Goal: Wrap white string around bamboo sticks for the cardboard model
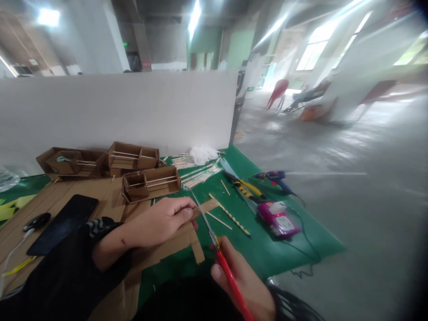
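Observation:
My left hand (167, 220) is closed on a narrow cardboard strip (207, 207), with its free end sticking out to the right past my fingertips. My right hand (242, 276) grips red-handled scissors (229, 274), their long metal blades pointing up and left across the strip close to my left fingers. Below my left hand lies a larger piece of cardboard (167, 249) with a narrow arm (197, 248) on the green table. Beyond the strip rests a yellow patterned pencil (234, 217), and a thin wooden stick (219, 220) lies beside it.
Several cardboard boxes with sticks across them (152, 183) stand along a white partition (133, 111). Bundled sticks (200, 176), yellow-black pliers (245, 187), a glue gun (276, 176) and a purple package (278, 218) lie right. A black phone (63, 225) and mouse (36, 221) are left.

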Action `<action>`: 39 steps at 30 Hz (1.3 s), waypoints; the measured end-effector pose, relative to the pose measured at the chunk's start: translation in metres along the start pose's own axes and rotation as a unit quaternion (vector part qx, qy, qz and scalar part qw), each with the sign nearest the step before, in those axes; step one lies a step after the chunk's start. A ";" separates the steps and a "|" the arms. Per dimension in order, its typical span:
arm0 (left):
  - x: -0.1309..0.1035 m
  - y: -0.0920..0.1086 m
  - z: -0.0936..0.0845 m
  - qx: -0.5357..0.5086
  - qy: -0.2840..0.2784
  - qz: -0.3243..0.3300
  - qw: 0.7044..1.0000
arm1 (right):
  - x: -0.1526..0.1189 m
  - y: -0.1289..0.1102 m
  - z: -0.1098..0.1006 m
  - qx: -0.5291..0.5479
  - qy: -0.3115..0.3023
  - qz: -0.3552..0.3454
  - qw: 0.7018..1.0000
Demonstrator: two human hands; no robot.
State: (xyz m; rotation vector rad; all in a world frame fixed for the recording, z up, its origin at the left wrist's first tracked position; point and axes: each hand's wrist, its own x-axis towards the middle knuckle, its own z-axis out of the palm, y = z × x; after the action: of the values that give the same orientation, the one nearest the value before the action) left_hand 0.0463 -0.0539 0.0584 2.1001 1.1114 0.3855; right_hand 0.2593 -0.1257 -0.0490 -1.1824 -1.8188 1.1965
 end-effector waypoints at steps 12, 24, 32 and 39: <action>0.001 -0.004 -0.003 -0.033 -0.001 0.000 0.999 | -0.001 0.000 -0.006 0.011 -0.041 -0.028 0.999; 0.001 -0.006 0.001 -0.019 0.012 -0.003 1.000 | 0.002 -0.004 -0.003 -0.019 -0.014 0.015 1.000; 0.002 -0.009 0.002 0.001 0.022 -0.006 1.000 | 0.003 -0.001 -0.001 -0.010 0.012 -0.002 1.000; 0.002 -0.011 0.003 -0.005 0.026 -0.011 1.000 | 0.006 0.005 0.005 -0.034 0.031 0.045 0.998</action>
State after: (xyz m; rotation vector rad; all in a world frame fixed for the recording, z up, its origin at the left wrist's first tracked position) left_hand 0.0428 -0.0496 0.0485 2.0789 1.1593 0.4361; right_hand 0.2543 -0.1214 -0.0550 -1.3369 -1.7888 1.1428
